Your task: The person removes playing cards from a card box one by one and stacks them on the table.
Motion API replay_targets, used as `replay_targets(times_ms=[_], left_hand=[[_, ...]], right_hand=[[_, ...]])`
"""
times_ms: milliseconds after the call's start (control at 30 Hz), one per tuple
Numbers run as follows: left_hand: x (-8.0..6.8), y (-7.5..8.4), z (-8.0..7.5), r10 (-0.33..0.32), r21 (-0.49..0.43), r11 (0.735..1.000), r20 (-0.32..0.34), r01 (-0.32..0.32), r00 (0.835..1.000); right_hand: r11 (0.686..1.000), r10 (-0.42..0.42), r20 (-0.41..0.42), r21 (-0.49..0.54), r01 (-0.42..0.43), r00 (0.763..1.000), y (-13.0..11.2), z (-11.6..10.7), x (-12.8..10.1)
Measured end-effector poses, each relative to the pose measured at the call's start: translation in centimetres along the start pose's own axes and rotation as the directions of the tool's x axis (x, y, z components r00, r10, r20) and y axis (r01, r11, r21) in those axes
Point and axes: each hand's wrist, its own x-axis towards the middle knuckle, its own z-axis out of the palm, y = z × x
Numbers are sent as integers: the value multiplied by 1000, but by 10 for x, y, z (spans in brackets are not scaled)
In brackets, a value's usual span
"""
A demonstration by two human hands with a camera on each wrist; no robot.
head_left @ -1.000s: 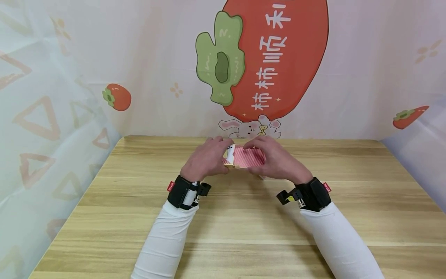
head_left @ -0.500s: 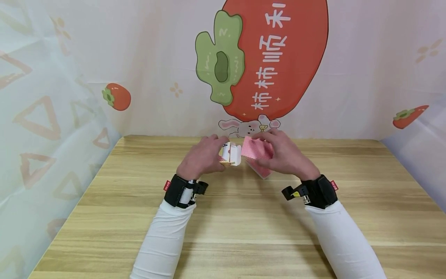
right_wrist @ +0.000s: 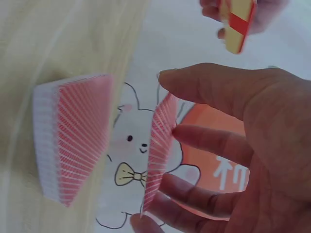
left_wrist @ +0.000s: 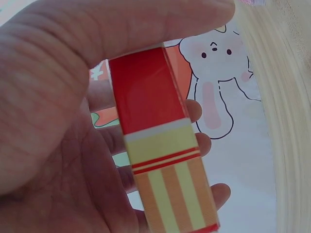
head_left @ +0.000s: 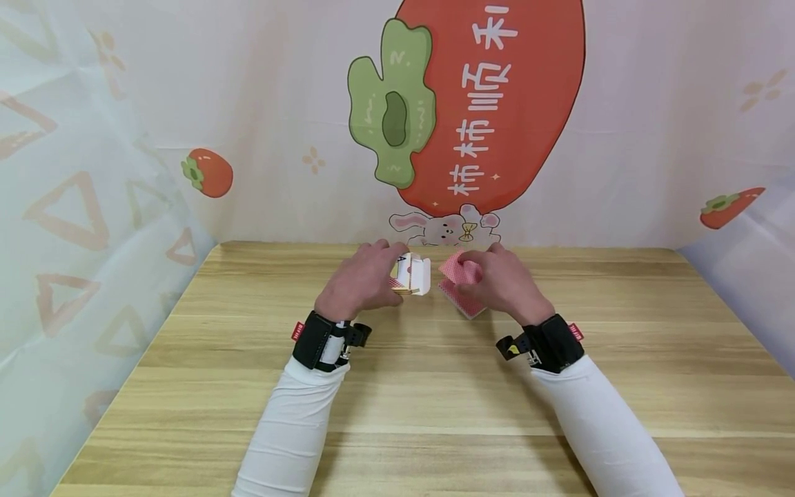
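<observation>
My left hand (head_left: 359,277) grips a playing card box (head_left: 419,275) between thumb and fingers, its white end flap folded out toward the right. In the left wrist view, the side of the box shows red, yellow and orange stripes, with the thumb across its top. With thumb and fingertips, my right hand (head_left: 506,281) pinches a thin red-patterned playing card (right_wrist: 160,150) by its edges, patterned back showing. Below it, a deck of cards (head_left: 462,304) lies on the table, patterned side up and partly covered by the hand in the head view.
The wooden table (head_left: 397,414) ends at a back wall cloth (head_left: 279,103) printed with a large persimmon and a rabbit, close behind both hands. Another patterned cloth (head_left: 74,207) hangs along the left side. Both wrists wear black camera straps (head_left: 555,345).
My right hand has drawn the card rightward from the box and now holds it over the deck, which has come into view. The left hand has shifted slightly left with the box.
</observation>
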Motion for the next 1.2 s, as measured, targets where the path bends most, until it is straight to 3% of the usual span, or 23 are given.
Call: replay_targets(times_ms=[600,1200], left_hand=[[-1,1,-2,20,16,1000,-14,-20,1000],[-2,1,-3,14,16,1000,2,-14,1000]], right_hand=[[991,85,62,-112,-77,994,-4,16,3],[982,100,42,-166,-92,994,-5,22,3]])
